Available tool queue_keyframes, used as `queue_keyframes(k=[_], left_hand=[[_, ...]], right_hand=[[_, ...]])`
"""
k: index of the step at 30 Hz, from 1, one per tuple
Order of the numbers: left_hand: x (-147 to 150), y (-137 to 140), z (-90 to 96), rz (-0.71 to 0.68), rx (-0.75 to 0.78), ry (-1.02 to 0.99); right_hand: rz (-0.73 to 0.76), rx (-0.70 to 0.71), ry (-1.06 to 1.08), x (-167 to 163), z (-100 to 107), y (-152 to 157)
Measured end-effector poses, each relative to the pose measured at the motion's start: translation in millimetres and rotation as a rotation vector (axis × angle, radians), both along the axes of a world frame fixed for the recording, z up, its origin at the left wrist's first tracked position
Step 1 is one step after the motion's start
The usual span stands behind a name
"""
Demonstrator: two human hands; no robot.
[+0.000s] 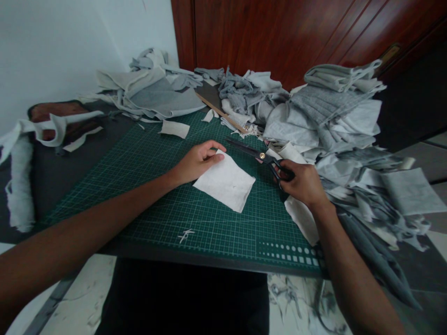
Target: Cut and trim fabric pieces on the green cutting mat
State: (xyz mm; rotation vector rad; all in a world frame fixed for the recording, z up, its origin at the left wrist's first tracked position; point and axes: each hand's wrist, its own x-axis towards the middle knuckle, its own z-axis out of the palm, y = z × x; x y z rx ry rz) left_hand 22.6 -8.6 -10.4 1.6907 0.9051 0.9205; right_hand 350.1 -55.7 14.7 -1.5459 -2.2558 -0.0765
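A roughly square piece of white fabric point(226, 182) lies over the middle of the green cutting mat point(146, 200). My left hand point(199, 160) pinches its upper left corner between thumb and fingers. In my right hand point(302, 181) are black-handled scissors point(249, 150), my fingers through the handles. Their blades point left, just above the fabric's far edge, and look closed or nearly so. A second pale fabric piece point(303, 218) lies partly under my right wrist.
Heaped grey and white fabric point(300, 116) covers the right and back of the table. A wooden ruler point(221, 112) lies at the back. Small scraps point(175, 129) and thread bits point(186, 235) rest on the mat. Fabric strips point(52, 128) are at the left.
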Motion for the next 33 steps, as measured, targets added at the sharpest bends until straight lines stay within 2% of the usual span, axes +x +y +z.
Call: queue_keyframes(k=[7, 33], left_hand=[[0.3, 1.4, -0.8, 0.109, 0.071, -0.002], [-0.5, 0.2, -1.0, 0.133, 0.113, -0.032]], right_hand=[[0.026, -0.014, 0.021, -3.7, 0.5, -1.8], [0.054, -0.045, 0.015, -7.0, 0.4, -3.9]])
